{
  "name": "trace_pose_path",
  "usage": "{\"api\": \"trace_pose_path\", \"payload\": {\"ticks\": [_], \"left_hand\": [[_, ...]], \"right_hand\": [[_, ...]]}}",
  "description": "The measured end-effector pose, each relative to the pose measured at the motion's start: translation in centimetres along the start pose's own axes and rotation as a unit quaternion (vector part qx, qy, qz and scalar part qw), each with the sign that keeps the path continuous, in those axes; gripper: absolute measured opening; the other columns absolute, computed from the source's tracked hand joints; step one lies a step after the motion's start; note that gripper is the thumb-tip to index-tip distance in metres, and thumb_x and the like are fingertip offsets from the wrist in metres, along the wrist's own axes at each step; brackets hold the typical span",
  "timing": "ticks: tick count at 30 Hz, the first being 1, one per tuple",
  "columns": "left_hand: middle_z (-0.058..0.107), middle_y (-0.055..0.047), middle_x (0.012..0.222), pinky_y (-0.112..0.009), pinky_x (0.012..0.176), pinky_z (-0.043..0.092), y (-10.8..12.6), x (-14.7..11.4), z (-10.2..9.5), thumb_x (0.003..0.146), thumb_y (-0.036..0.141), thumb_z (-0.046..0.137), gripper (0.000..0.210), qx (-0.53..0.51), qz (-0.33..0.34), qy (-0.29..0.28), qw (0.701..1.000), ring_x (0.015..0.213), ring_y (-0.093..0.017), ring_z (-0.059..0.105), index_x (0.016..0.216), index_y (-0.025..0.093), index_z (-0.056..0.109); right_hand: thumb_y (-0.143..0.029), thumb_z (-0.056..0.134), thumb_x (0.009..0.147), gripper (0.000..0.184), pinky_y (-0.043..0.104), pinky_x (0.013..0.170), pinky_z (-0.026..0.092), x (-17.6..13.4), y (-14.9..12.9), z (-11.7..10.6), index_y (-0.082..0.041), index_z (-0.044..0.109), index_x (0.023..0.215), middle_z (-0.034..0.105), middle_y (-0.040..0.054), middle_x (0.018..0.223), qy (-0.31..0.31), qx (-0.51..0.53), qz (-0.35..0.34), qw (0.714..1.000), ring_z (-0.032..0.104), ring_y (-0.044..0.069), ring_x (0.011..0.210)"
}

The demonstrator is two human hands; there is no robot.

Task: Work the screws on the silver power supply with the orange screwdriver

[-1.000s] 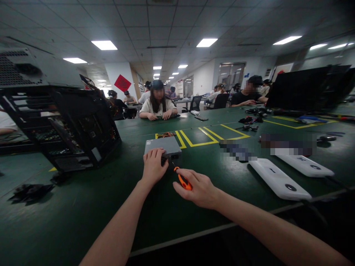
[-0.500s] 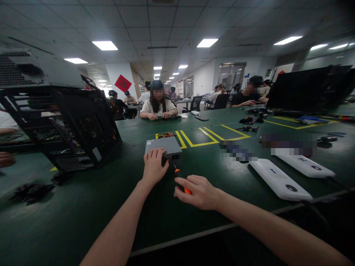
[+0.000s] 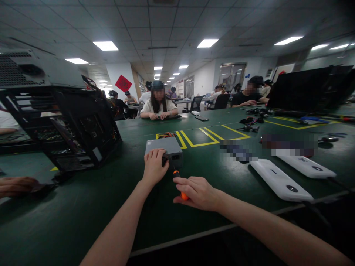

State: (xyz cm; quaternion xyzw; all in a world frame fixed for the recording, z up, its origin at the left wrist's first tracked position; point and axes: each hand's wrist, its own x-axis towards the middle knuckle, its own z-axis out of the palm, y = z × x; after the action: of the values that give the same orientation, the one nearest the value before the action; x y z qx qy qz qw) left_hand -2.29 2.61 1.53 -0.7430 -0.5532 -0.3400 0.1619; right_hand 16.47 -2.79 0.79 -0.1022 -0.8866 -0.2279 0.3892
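A grey computer power supply (image 3: 172, 145) lies on the green table in front of me, its socket side towards me. My left hand (image 3: 155, 164) grips its near left part, fingers over the top and thumb at the front face beside the socket. In my right hand (image 3: 195, 191) is an orange and black screwdriver (image 3: 176, 174), held by the handle. Its thin shaft points up at the front face of the power supply; I cannot tell whether the tip touches a screw. Colourful cables (image 3: 166, 135) show behind the power supply.
An open black computer case (image 3: 80, 129) with another power supply (image 3: 52, 72) on top stands left. A co-worker's hand (image 3: 16, 186) is at the left edge. White power banks (image 3: 280, 181) lie right, near a monitor (image 3: 299, 90). Another person (image 3: 158, 105) sits across the table.
My right hand has shifted slightly, and the screwdriver now stands more upright in the view. My left hand stays on the power supply. A co-worker's hand has reached the black item at left.
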Motion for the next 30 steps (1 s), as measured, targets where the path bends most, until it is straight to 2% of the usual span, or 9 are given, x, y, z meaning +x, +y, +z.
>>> {"api": "trace_pose_path", "payload": {"ticks": [4,7,9,14,16,18,21,26,30], "left_hand": [[0.055,-0.006,0.116,-0.04,0.089,0.031,-0.09,-0.03,0.04,0.073,0.025,0.053,0.03,0.001,0.005,0.006,1.0,0.106,-0.024,0.045,0.104,0.023,0.052],[0.056,-0.006,0.115,-0.04,0.089,0.031,-0.1,-0.01,0.04,0.073,0.024,0.053,0.031,0.002,0.007,0.007,1.0,0.106,-0.024,0.045,0.104,0.023,0.052],[0.055,-0.006,0.115,-0.04,0.089,0.031,-0.08,0.01,0.03,0.073,0.024,0.053,0.031,0.003,0.007,0.006,1.0,0.106,-0.024,0.045,0.104,0.023,0.052],[0.055,-0.006,0.116,-0.04,0.09,0.031,-0.02,0.04,-0.01,0.073,0.024,0.053,0.031,0.003,0.004,0.001,1.0,0.106,-0.024,0.045,0.105,0.023,0.052],[0.055,-0.007,0.116,-0.04,0.09,0.031,0.0,0.04,-0.03,0.073,0.024,0.053,0.031,0.003,0.005,0.001,1.0,0.106,-0.024,0.045,0.105,0.023,0.052],[0.055,-0.007,0.116,-0.041,0.09,0.031,0.01,0.05,-0.03,0.073,0.024,0.053,0.031,0.002,0.004,0.0,1.0,0.107,-0.025,0.045,0.105,0.023,0.052],[0.055,-0.007,0.116,-0.041,0.09,0.031,0.03,0.04,-0.02,0.073,0.024,0.052,0.032,0.0,-0.001,-0.002,1.0,0.107,-0.025,0.045,0.105,0.023,0.052],[0.055,-0.007,0.115,-0.041,0.09,0.031,-0.02,0.0,0.0,0.073,0.024,0.053,0.032,-0.004,0.0,0.0,1.0,0.106,-0.025,0.045,0.105,0.023,0.052],[0.055,-0.007,0.116,-0.04,0.09,0.031,-0.05,-0.01,-0.01,0.074,0.025,0.053,0.031,-0.003,0.005,0.004,1.0,0.106,-0.024,0.045,0.105,0.023,0.052]], "right_hand": [[-0.033,0.043,0.087,0.032,0.026,0.059,0.048,0.19,-0.25,-0.32,-0.008,0.048,0.106,0.061,0.0175,0.105,-0.041,0.016,-0.011,0.999,0.062,0.016,0.072],[-0.028,0.042,0.087,0.03,0.027,0.059,0.048,0.32,-0.27,-0.61,-0.018,0.046,0.115,0.058,0.0147,0.11,-0.077,-0.014,-0.03,0.997,0.061,0.014,0.069],[-0.031,0.046,0.087,0.025,0.026,0.059,0.047,0.29,-0.18,-0.59,-0.021,0.049,0.11,0.06,0.0125,0.107,-0.062,-0.028,-0.035,0.997,0.06,0.013,0.068],[-0.039,0.049,0.085,0.026,0.021,0.057,0.047,0.01,-0.01,-0.13,-0.013,0.051,0.09,0.063,0.0135,0.099,-0.012,0.009,-0.011,1.0,0.061,0.012,0.069],[-0.039,0.047,0.086,0.029,0.022,0.06,0.048,-0.02,-0.02,-0.13,-0.011,0.05,0.092,0.062,0.0151,0.1,-0.017,0.034,-0.002,0.999,0.061,0.014,0.074],[-0.034,0.044,0.087,0.029,0.025,0.063,0.049,0.04,-0.04,-0.27,-0.01,0.049,0.103,0.058,0.0173,0.106,-0.047,0.037,-0.009,0.998,0.061,0.016,0.079],[-0.028,0.042,0.086,0.033,0.028,0.065,0.049,0.15,-0.06,-0.5,-0.016,0.045,0.117,0.055,0.0171,0.111,-0.088,0.007,-0.031,0.996,0.06,0.017,0.081],[-0.033,0.046,0.087,0.023,0.023,0.058,0.047,0.01,0.01,-0.2,-0.013,0.051,0.097,0.061,0.0144,0.104,-0.038,0.003,-0.021,0.999,0.06,0.013,0.07],[-0.037,0.046,0.085,0.03,0.024,0.061,0.048,-0.09,0.03,-0.03,-0.01,0.048,0.098,0.06,0.0163,0.102,-0.045,0.052,0.005,0.998,0.061,0.015,0.075]]}}
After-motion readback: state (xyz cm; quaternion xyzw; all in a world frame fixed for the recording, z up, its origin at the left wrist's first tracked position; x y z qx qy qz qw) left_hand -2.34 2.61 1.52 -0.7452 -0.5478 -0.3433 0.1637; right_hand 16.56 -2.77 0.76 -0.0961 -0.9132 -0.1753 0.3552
